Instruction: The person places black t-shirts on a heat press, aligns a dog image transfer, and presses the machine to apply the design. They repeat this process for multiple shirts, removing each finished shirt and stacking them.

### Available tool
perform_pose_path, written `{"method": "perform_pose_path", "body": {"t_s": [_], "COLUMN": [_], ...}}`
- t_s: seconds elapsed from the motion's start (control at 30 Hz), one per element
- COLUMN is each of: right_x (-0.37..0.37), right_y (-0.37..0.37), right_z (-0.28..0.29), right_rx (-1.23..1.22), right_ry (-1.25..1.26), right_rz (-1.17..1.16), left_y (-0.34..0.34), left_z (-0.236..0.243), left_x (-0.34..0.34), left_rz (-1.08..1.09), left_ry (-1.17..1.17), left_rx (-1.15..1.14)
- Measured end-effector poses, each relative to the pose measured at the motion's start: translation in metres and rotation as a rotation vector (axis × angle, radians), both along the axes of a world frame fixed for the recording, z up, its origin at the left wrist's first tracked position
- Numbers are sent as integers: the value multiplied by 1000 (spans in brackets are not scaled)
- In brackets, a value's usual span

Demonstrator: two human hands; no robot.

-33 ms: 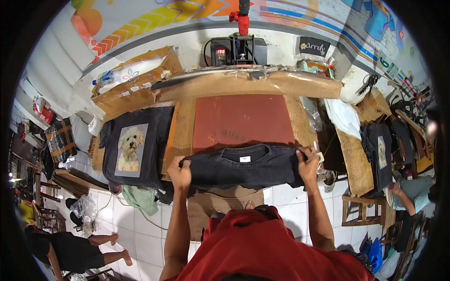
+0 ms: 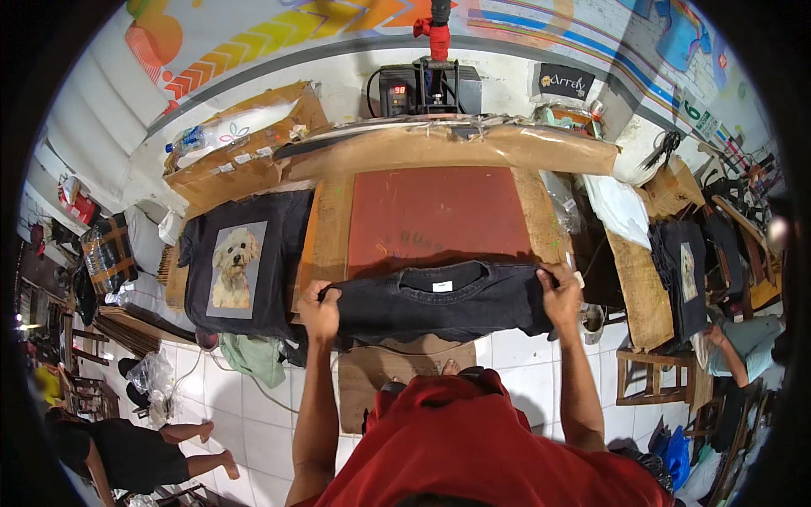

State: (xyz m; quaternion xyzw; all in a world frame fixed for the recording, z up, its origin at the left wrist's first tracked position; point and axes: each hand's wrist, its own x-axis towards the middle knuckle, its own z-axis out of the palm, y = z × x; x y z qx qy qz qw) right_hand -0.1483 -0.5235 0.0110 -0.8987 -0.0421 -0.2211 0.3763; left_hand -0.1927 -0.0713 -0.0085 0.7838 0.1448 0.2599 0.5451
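My left hand (image 2: 321, 308) and my right hand (image 2: 559, 296) grip a black T-shirt (image 2: 422, 306) by its two ends, fingers closed on the fabric. It is held crosswise, collar up, over the front edge of a reddish-brown press pad (image 2: 435, 215) flanked by worn boards. To the left of the pad lies another dark shirt (image 2: 198, 279) bearing a print of a white fluffy dog (image 2: 236, 270). At the back stands a heat press (image 2: 397, 97) with a lit display and a red-wrapped shaft.
Cardboard (image 2: 228, 156) is piled at the back left. Printed shirts (image 2: 676, 287) lie on the right, beside a wooden stool (image 2: 642, 380). A person in dark clothes (image 2: 118, 452) is at lower left; another person's arm (image 2: 726, 355) shows at right. A green cloth (image 2: 253, 359) hangs below the left shirt.
My hands have shifted slightly outward and toward the back, spreading the black T-shirt a little wider.
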Motion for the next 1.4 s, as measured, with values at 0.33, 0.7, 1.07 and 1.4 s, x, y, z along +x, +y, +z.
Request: {"method": "perform_pose_path", "body": {"t_s": [0.33, 0.7, 1.07, 1.4], "right_x": [-36, -35, 5, 290], "right_y": [-7, -7, -93, -38], "right_z": [187, 217, 183, -53], "right_rx": [-13, -64, 403, -253], "right_ry": [-77, -334, 508, -182], "right_rz": [226, 113, 442, 124], "left_y": [73, 71, 84, 111], "left_z": [168, 217, 198, -12], "left_x": [-24, -49, -26, 278], "left_rz": [-356, -157, -117, -355], "left_ry": [-33, -399, -76, -34], "left_rx": [-97, 358, 622, 732]}}
